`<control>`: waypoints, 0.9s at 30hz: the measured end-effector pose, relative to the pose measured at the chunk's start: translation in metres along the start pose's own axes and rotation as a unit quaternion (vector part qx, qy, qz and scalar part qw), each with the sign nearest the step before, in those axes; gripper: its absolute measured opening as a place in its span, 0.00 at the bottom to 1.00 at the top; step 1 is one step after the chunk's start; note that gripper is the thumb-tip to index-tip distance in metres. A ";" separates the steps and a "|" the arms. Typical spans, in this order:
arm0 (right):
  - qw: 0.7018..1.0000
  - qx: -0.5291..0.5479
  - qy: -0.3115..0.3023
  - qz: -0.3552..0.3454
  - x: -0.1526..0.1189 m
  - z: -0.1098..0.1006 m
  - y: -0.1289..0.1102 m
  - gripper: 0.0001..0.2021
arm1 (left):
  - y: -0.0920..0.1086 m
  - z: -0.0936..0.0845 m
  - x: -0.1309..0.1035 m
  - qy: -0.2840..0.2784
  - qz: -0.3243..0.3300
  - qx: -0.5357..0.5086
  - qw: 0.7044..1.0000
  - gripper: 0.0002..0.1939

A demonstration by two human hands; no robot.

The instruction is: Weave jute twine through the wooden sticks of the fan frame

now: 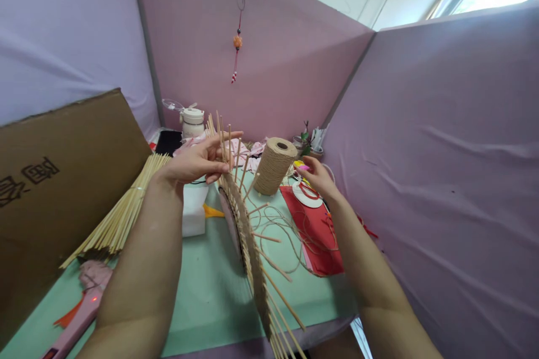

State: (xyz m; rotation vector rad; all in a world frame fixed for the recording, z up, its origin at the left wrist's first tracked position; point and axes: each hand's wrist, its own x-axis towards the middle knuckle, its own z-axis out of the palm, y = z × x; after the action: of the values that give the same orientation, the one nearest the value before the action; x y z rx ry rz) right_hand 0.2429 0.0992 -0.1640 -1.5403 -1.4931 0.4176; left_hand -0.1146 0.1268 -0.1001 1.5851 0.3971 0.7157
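My left hand (202, 160) grips the upper end of a half-woven round basket (248, 247), its thumb and fingers around the upright sticks. The basket stands on edge, with thin wooden sticks (278, 291) fanning out from its twine-woven rim. My right hand (319, 176) is apart from the basket, over the right of the table, with fingers curled together; what they hold is too small to make out. Between the hands stands a large spool of brown twine (272, 168). Loose twine (282, 224) lies in loops between the basket and the right arm.
A bundle of thin sticks (126, 207) leans by a cardboard box (63, 179) at left. A pink glue gun (80, 320) with a lit red light lies in front. Red paper (315, 235) carries a white tape roll (301, 195). A white bottle (192, 122) stands behind.
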 end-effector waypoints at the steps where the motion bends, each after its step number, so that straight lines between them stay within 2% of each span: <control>1: 1.000 0.012 -0.005 0.002 0.006 0.009 0.001 0.24 | -0.001 0.000 0.000 0.000 0.001 -0.001 1.000 0.47; 4: 0.999 0.042 -0.008 0.004 0.011 0.023 0.000 0.15 | -0.003 -0.002 0.000 -0.002 0.007 -0.006 1.000 0.48; 9: 0.997 0.075 -0.009 -0.007 -0.005 0.023 -0.013 0.10 | -0.003 -0.002 0.000 -0.011 0.010 -0.012 1.000 0.48; 11: 0.987 0.154 -0.034 0.012 -0.012 0.019 -0.024 0.11 | -0.002 -0.001 0.000 -0.013 0.011 -0.012 1.000 0.48; 15: 0.928 0.342 -0.091 0.112 -0.021 0.009 -0.053 0.12 | 0.000 0.000 -0.001 -0.013 0.008 -0.013 1.000 0.48; 16: 0.922 0.353 -0.103 0.124 -0.021 0.006 -0.061 0.12 | 0.000 0.000 -0.001 -0.013 0.008 -0.015 1.000 0.48; 18: 0.933 0.315 -0.130 0.111 -0.019 0.000 -0.080 0.11 | -0.001 -0.001 -0.001 -0.013 0.011 -0.020 1.000 0.48; 21: 0.968 0.184 -0.168 0.016 -0.004 -0.002 -0.112 0.09 | -0.002 -0.001 0.000 -0.015 0.012 -0.023 1.000 0.47; 23: 0.975 0.142 -0.164 -0.050 0.018 0.003 -0.130 0.09 | -0.003 -0.001 -0.001 -0.012 0.011 -0.022 1.000 0.46; 25: 0.973 0.178 -0.130 -0.076 0.049 0.013 -0.141 0.10 | -0.003 -0.001 -0.001 -0.012 0.009 -0.025 1.000 0.46; 27: 0.967 0.240 -0.077 -0.042 0.084 0.023 -0.141 0.12 | -0.004 -0.002 -0.001 -0.013 0.005 -0.029 0.999 0.47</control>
State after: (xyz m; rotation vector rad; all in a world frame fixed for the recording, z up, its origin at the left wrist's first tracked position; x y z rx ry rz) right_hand 0.1573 0.1620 -0.0370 -1.0765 -1.4353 0.7989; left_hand -0.1156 0.1280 -0.1036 1.5414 0.3462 0.7065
